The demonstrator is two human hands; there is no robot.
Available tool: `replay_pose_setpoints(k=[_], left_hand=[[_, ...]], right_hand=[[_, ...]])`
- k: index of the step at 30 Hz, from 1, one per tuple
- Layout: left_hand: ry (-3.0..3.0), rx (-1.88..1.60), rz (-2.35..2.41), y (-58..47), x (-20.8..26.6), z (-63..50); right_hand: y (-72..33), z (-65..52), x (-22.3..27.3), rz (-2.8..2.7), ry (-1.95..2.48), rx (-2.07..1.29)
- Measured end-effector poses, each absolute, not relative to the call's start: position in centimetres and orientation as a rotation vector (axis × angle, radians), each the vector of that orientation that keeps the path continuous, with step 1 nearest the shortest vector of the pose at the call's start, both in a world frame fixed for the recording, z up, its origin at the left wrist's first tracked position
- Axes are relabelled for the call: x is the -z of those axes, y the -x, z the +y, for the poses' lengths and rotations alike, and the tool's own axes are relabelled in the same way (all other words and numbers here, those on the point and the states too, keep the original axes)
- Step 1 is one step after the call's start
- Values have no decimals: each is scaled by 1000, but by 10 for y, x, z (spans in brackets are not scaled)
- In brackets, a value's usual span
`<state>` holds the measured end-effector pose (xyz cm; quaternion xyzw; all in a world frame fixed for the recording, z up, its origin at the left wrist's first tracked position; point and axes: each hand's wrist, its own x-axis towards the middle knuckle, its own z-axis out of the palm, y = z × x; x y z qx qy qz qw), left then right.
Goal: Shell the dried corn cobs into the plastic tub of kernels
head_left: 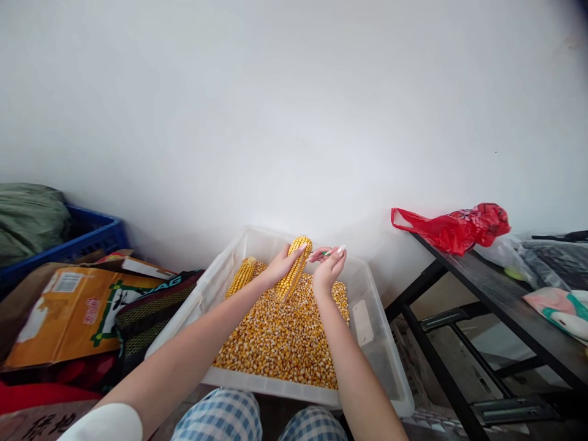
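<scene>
My left hand (285,263) is wrapped round an ear of corn (294,272), which tilts up over the bin with its yellow kernels showing. A dark groove runs down its right side. Just right of the ear, my right hand (329,266) is closed on a thin tool with a green part (326,253); its tip points toward the ear, and its kind is too small to make out. Loose corn kernels (280,343) lie thick in the translucent plastic bin (388,349). Another ear of corn (241,277) rests against the bin's left wall.
On the left are an orange cardboard box (73,312), a dark mesh bag (147,318) and a blue crate (98,236). A black table (487,275) stands at the right with a red plastic bag (463,226) on its edge. Behind the bin rises a white wall (294,122).
</scene>
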<state>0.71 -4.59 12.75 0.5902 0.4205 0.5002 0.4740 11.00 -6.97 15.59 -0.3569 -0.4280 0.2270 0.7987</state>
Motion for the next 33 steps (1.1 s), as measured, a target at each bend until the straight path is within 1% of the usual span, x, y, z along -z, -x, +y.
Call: replay_pose_setpoints(k=[7,13,18,24,30,33], left_hand=[[-1440,-1211,943,-8,-128,-49],[-1459,-1210,942,-10,-128,-49],[-1515,-1213,997,-11,-127,-51],[-1389,-1172,909,-12,-134,-59],[-1113,-999,657,-13,-137,-60],[-1003,-941,622,-14,-136,-58]], right_hand=[[-109,-72,-157,-1001,816,-372],[-111,-73,-156,-1020,806,-351],[-112,-77,-150,-1205,894,-205],[-116,-74,-159,-1018,807,-367],[-119,-72,-167,-927,747,-549],[-122,-72,-172,-827,710,-637]])
